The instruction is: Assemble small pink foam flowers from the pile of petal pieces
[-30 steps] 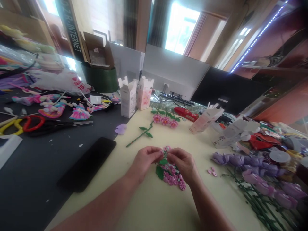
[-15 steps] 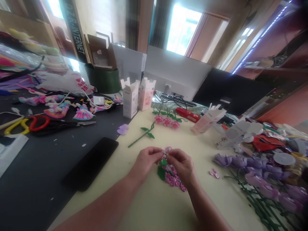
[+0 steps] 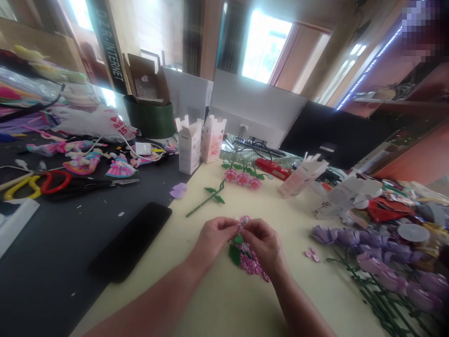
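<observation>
My left hand (image 3: 214,239) and my right hand (image 3: 265,241) meet over the cream tabletop, thumbs and forefingers pinched together at the tips. Whatever small piece sits between them is mostly hidden by the fingers. Right below and behind the fingertips lies a cluster of small pink toy flowers (image 3: 249,264) with green leaves (image 3: 235,255). A green toy stem (image 3: 205,202) with leaves rests farther off, left of the hands. Beyond it is a row of pink blossoms (image 3: 242,178) on green stems. Several small pink pieces (image 3: 312,255) lie to the right.
A black phone (image 3: 131,241) lies on the left. Scissors (image 3: 56,182) and small dolls (image 3: 121,165) are farther left. Open white boxes (image 3: 190,147) stand at the back, near a red object (image 3: 272,168). Purple toy roses (image 3: 372,238) lie on the right.
Both hands stay pinched together at nearly the same spot, with fingertips drawn slightly closer. The view has shifted a little; the things on the table look unmoved.
</observation>
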The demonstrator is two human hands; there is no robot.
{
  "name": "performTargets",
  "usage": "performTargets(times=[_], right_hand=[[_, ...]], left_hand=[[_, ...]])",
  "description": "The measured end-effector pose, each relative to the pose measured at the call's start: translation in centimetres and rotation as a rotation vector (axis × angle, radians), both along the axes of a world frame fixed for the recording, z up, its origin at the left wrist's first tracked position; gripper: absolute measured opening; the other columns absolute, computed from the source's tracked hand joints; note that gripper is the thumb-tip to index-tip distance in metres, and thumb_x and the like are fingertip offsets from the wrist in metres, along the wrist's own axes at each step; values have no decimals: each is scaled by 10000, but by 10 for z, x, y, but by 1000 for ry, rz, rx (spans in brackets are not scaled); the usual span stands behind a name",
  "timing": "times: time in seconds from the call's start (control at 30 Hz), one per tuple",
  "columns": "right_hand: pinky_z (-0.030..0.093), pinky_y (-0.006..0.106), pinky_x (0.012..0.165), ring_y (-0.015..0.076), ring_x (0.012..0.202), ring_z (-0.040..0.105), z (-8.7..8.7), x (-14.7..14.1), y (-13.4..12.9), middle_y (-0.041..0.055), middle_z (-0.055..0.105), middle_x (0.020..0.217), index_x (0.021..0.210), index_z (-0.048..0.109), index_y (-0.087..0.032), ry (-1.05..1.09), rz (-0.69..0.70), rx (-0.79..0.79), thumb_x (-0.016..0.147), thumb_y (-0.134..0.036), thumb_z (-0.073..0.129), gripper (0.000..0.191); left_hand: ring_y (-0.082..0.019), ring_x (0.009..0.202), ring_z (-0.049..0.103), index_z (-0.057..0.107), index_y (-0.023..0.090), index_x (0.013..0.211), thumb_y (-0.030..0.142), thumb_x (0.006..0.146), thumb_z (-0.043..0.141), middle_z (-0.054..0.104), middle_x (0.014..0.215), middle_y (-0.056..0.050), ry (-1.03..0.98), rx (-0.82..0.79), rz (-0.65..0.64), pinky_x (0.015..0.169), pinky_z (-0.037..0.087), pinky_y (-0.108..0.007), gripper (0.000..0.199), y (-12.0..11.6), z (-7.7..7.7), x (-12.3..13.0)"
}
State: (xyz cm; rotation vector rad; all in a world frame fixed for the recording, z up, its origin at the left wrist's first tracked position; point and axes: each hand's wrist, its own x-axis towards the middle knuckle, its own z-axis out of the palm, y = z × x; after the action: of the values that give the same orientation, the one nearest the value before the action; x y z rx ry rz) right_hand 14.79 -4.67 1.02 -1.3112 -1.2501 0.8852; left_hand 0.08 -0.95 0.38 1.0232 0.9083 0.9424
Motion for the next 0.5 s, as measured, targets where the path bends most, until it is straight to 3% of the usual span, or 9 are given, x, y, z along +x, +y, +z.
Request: performTargets(times=[0.5], right_hand=[[367, 235, 500, 111, 534, 460, -4, 2, 1, -21, 557, 576, 679, 629, -182, -43, -60, 18, 709, -355, 735, 205]], left_hand=[[-211, 858, 637, 707, 149, 888, 335, 745, 685, 724, 870, -67, 116, 151, -34, 793, 485, -288, 236, -3, 9, -1]])
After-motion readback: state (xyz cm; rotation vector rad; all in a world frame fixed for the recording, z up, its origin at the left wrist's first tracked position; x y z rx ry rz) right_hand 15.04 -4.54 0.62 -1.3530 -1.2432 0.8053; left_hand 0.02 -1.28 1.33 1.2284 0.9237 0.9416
